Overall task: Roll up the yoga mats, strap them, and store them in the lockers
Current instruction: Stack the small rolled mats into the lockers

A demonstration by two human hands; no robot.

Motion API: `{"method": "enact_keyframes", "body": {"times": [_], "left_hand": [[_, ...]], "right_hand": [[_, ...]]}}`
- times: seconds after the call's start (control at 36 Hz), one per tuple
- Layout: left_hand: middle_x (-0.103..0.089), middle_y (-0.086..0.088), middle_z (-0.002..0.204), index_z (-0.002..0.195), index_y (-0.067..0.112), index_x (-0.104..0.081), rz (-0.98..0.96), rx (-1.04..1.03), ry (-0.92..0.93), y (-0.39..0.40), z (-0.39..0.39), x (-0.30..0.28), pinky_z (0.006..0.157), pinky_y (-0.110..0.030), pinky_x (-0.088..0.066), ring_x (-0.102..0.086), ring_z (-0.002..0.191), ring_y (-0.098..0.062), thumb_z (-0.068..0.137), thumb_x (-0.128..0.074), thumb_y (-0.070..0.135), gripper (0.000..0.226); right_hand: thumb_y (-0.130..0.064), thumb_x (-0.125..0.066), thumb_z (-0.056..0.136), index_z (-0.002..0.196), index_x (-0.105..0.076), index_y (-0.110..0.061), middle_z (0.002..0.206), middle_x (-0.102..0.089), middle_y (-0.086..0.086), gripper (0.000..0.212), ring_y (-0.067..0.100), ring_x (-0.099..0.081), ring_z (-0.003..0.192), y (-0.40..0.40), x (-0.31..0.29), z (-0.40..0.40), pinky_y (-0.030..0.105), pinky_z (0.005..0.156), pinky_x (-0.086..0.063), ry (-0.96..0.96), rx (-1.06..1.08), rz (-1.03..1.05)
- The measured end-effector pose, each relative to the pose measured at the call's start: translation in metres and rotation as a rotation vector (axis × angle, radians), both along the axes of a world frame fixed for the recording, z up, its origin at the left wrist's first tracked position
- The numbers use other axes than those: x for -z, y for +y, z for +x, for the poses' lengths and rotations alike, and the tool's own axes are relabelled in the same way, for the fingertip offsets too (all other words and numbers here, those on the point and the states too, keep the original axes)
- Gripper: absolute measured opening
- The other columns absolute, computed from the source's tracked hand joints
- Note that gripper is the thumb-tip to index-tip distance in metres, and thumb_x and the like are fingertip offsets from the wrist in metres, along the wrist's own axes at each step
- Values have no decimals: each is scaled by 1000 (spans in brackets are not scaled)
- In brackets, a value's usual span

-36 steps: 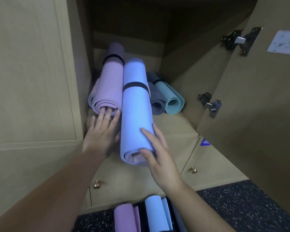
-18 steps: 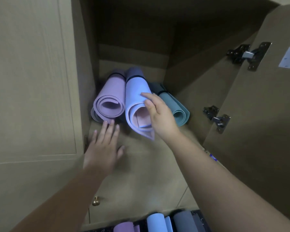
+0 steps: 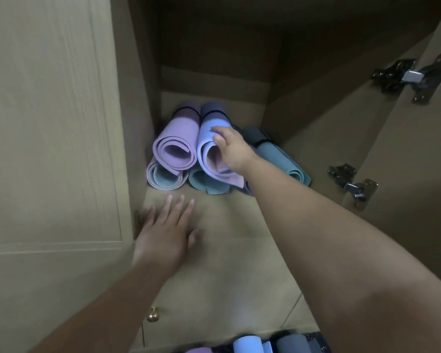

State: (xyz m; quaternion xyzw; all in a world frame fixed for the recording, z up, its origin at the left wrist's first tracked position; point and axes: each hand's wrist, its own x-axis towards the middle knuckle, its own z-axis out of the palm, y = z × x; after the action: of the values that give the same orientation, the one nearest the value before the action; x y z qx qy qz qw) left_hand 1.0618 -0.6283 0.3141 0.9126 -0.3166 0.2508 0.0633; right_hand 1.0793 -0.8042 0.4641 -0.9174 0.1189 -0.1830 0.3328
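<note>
Blue mat (image 3: 209, 138), rolled and strapped, lies deep in the open locker (image 3: 214, 80) at about 12 o'clock in the head view, on top of teal rolls and touching the purple mat (image 3: 176, 146) at its 9 o'clock side. The right hand (image 3: 231, 150) grips the blue mat's near end, fingers curled over the roll. The left hand (image 3: 163, 235) rests flat with straight fingers on the locker floor at 7 o'clock from the mats. More rolled mats (image 3: 247, 345) lie at 6 o'clock on the floor. Door hinges (image 3: 351, 184) sit at 3 o'clock.

Two metal hinges (image 3: 415, 76) (image 3: 354, 186) hold the open door at right; a brass knob (image 3: 152, 317) sits on the lower cabinet.
</note>
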Motion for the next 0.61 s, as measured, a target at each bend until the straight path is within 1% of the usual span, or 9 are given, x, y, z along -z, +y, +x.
{"method": "enact_keyframes", "body": {"times": [0.08, 0.14, 0.19, 0.25, 0.31, 0.39, 0.47, 0.53, 0.61], "left_hand": [[-62, -10, 129, 128, 11, -62, -1, 9, -5, 1, 1, 0, 98, -43, -27, -58, 120, -33, 85, -34, 43, 60], [-63, -10, 128, 127, 12, -62, 0, 9, -8, 1, 1, 0, 98, -42, -26, -59, 119, -33, 85, -34, 44, 60], [-64, -9, 127, 127, 12, -63, -2, 14, -5, 2, 0, -1, 97, -42, -27, -60, 118, -33, 85, -34, 43, 59], [-64, -9, 127, 127, 13, -63, -5, 13, 2, 2, -1, -1, 96, -42, -28, -60, 118, -33, 86, -34, 44, 59], [-63, -9, 128, 127, 13, -63, -11, 13, 10, 1, -2, 0, 97, -42, -28, -59, 119, -33, 86, -34, 44, 59], [-63, -9, 129, 128, 14, -62, -22, 17, 10, 1, -2, 1, 98, -41, -28, -59, 119, -33, 86, -35, 44, 58], [-62, -8, 130, 129, 15, -62, -32, 33, 19, 2, -2, 0, 98, -41, -28, -59, 120, -33, 87, -34, 44, 57], [-61, -8, 131, 129, 16, -61, -37, 41, 33, 2, -3, 0, 99, -41, -28, -58, 121, -33, 87, -35, 44, 57], [-60, -6, 133, 130, 19, -61, -54, 46, 40, 3, -4, -1, 100, -42, -30, -57, 122, -31, 87, -35, 45, 56]], "right_hand": [[-18, -36, 102, 152, -24, -32, 162, -2, 3, 53, 36, -9, 147, 1, -7, 2, 42, 111, -30, 7, 186, -31], [-20, -35, 103, 153, -20, -33, 161, -2, 11, 54, 39, -19, 143, 12, -14, 4, 42, 107, -32, 86, 217, -115], [-28, -36, 104, 152, -22, -35, 160, -2, 11, 51, 41, -28, 136, 23, -12, 4, 39, 107, -29, 67, 190, -70], [-48, -45, 98, 150, -25, -38, 160, -2, 7, 57, 43, -23, 136, 28, -5, 5, 40, 108, -27, 2, 167, 39], [-62, -59, 85, 147, -27, -40, 158, -3, 4, 73, 41, -19, 135, 29, 2, 5, 40, 106, -30, -34, 162, 84], [-63, -74, 73, 146, -25, -38, 153, -7, 5, 91, 37, -20, 131, 28, 9, 10, 34, 95, -36, -41, 169, 44], [-56, -80, 70, 147, -21, -37, 150, -9, 7, 99, 35, -23, 127, 29, 11, 20, 30, 85, -35, -45, 182, -14], [-55, -82, 68, 147, -18, -37, 150, -8, 7, 103, 35, -22, 128, 28, 13, 26, 31, 89, -37, -30, 184, -18], [-60, -82, 65, 148, -13, -39, 150, -4, 6, 110, 37, -20, 131, 22, 13, 37, 40, 104, -37, 10, 187, -2]]}}
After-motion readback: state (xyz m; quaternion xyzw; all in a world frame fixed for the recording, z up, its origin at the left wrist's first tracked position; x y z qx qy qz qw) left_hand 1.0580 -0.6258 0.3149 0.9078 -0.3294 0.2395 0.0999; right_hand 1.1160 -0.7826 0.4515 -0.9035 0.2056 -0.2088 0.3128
